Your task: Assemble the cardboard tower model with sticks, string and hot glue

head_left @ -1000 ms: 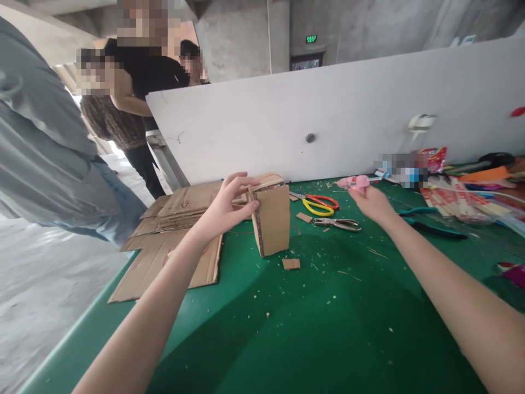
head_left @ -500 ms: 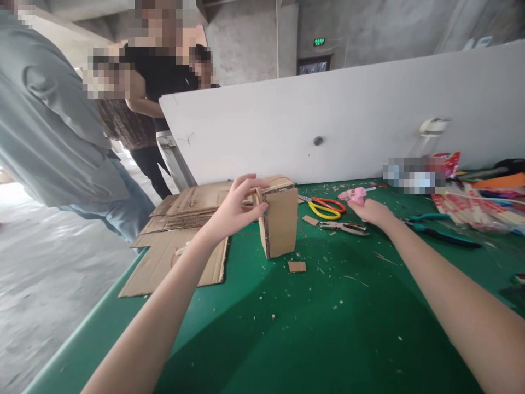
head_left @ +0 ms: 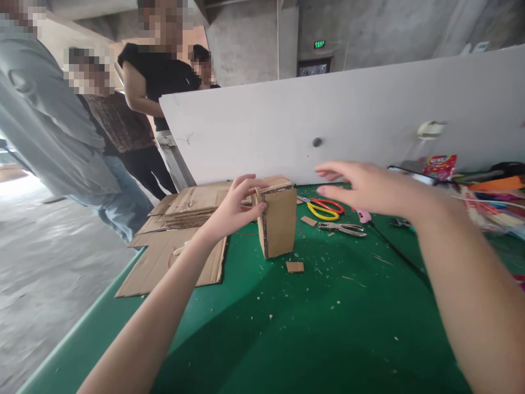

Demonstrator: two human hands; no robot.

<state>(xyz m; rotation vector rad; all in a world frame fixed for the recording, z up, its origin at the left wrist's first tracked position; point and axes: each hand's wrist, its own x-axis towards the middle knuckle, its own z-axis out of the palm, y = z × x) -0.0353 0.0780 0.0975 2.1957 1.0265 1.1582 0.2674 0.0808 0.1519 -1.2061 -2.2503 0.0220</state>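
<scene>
A small cardboard box (head_left: 280,225) stands upright on the green table (head_left: 303,334). My left hand (head_left: 241,202) grips its top left edge, thumb on the near side and fingers over the top. My right hand (head_left: 356,186) is in the air to the right of the box, fingers stretched out, holding nothing. Below it on the table lies a pink glue gun (head_left: 363,215) with a black cord, partly hidden by the hand. Yellow-and-orange-handled scissors (head_left: 324,212) and metal-handled pliers (head_left: 342,229) lie between the box and the glue gun.
Flat cardboard sheets (head_left: 172,262) lie left of the box, a cardboard scrap (head_left: 295,267) in front. A white panel (head_left: 246,131) rises behind the table. Craft supplies (head_left: 492,202) are heaped at right. Several people stand beyond the table's left side.
My right hand has let go of the pink glue gun, leaving it on the table, and has risen and moved left toward the box. My left hand stays on the box.
</scene>
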